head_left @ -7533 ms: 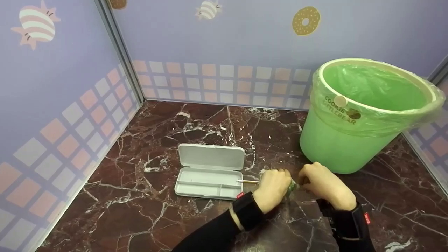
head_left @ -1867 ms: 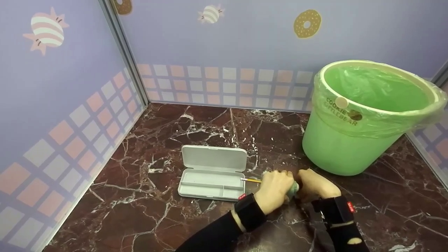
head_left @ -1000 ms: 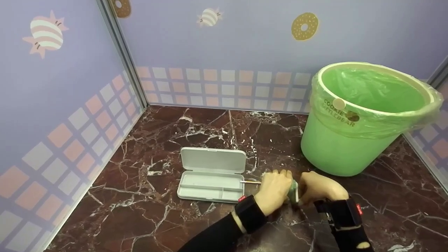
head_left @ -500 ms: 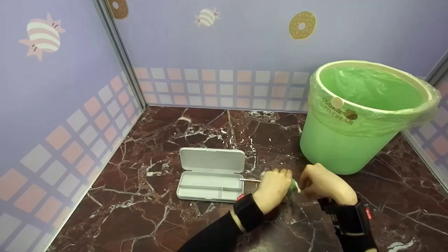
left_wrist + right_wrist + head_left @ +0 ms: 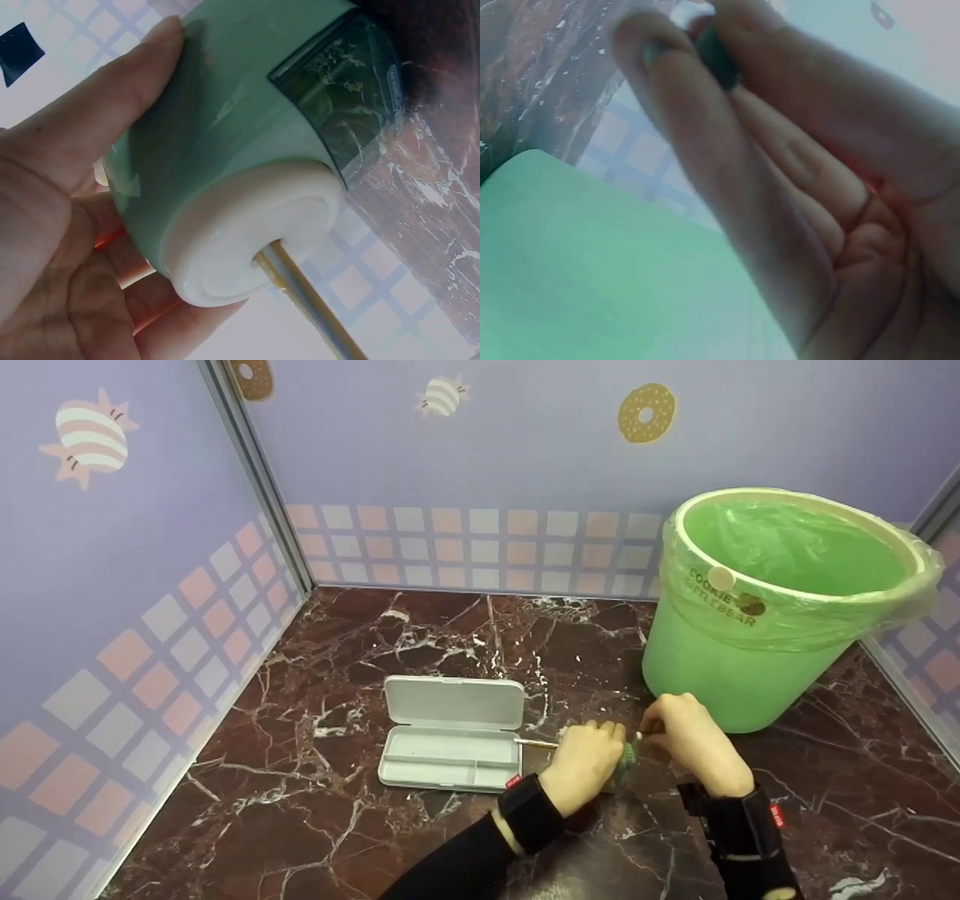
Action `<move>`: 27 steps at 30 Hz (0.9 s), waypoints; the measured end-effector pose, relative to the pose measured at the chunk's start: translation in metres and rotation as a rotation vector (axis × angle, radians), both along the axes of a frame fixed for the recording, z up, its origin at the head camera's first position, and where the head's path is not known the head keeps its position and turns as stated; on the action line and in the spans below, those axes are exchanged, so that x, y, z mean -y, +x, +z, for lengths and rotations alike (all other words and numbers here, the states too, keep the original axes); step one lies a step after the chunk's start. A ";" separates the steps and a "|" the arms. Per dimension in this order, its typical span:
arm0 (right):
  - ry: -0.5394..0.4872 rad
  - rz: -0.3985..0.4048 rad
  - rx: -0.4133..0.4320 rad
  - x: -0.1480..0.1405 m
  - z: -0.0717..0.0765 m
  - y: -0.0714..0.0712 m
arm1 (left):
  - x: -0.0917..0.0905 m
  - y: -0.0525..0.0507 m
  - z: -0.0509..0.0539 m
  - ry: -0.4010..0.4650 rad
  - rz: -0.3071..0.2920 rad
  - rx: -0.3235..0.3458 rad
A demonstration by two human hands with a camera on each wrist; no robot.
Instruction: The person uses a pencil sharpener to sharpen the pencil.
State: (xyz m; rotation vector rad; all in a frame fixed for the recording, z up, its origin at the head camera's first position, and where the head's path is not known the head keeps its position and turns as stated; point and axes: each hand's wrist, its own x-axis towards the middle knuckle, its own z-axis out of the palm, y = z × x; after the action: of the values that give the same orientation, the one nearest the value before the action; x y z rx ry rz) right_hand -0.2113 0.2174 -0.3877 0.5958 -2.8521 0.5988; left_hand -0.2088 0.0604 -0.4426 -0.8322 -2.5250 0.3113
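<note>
A green pencil sharpener with a cream front and a dark see-through shavings drawer is gripped by my left hand, thumb on one side and fingers round the other. From the hole in its front sticks a pencil, its outer end over the right edge of the open white pencil case. My right hand, on the far side of the sharpener, pinches the small dark green knob of its crank between thumb and fingers. Most of the sharpener is hidden by my left hand in the head view.
A green trash bin with a clear liner stands just behind my right hand. White specks and veins mark the dark red marble table. Patterned lilac walls close off the back and sides.
My right hand has gone round in circles with the crank, lower and nearer the sharpener a second ago, now higher. My left hand, the sharpener and the pencil case have hardly moved.
</note>
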 end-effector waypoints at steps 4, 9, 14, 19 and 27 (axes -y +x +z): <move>-0.007 -0.060 -0.042 0.003 -0.004 -0.002 | 0.000 -0.001 -0.001 0.009 -0.012 -0.009; 0.002 -0.107 -0.089 0.006 -0.012 -0.005 | 0.000 -0.002 -0.003 0.036 -0.022 -0.052; -0.012 -0.143 -0.088 0.006 -0.029 -0.014 | -0.002 -0.001 -0.003 0.020 -0.023 -0.034; 0.012 -0.107 -0.047 0.003 -0.044 -0.024 | -0.003 -0.001 -0.002 -0.022 -0.002 0.009; 0.020 0.010 0.105 -0.004 -0.053 -0.033 | -0.003 0.001 0.002 -0.063 0.023 0.079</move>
State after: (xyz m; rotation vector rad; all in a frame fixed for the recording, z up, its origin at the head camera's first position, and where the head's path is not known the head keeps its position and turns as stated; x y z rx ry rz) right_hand -0.2438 0.2210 -0.4410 0.5985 -2.9582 0.6220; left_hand -0.2081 0.0630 -0.4403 -0.8562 -2.6118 0.3742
